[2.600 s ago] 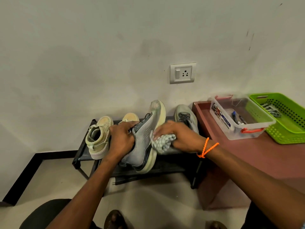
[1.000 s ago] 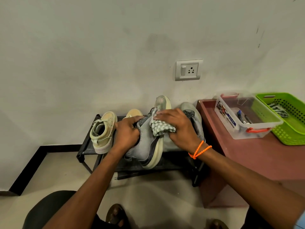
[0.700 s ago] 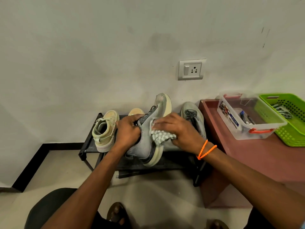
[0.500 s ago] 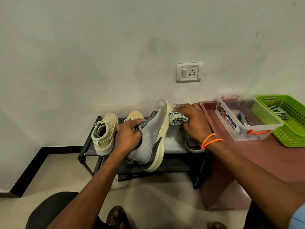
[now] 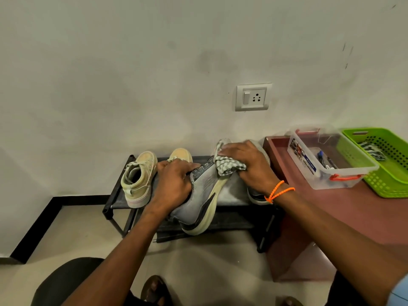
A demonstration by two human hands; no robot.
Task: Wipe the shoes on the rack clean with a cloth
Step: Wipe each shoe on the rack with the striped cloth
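Here left hand (image 5: pixel 174 184) grips grey shoe (image 5: pixel 198 195); right hand (image 5: pixel 247 166) clutches cloth (image 5: pixel 228 167); tub (image 5: pixel 329 160) beside.

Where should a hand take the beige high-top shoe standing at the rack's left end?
Grip the beige high-top shoe at its open ankle collar, coming from above and the front: it stands upright, heel toward the camera, opening facing up. The left hand is nearest.

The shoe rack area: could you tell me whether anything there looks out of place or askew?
Only the grey sneaker is off its spot: the left hand holds it tilted on its side above the rack while the right hand presses a checked cloth on it. That suits wiping; nothing looks spilled or damaged.
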